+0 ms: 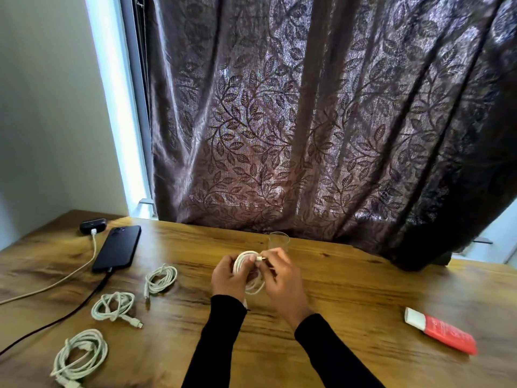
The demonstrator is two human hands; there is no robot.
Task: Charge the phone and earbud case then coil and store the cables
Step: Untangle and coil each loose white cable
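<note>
Cable coil (pixel 249 271), white, is held above the wooden table (pixel 349 289), directly in front of the clear glass (pixel 279 240). The coil is gripped by the curled fingers of the left hand (pixel 228 278); its plug end is pinched between thumb and fingertips of the right hand (pixel 282 275). Left of the glass, the dark phone (pixel 117 247) is seen lying flat with a black cable plugged in. Beyond the phone, the earbud case (pixel 93 226) is connected to a white cable (pixel 70 273). Three coiled white cables (pixel 113 306) are laid out left of the glass, nearer the person. A red and white tube (pixel 440 330) is noted far right of the glass.
</note>
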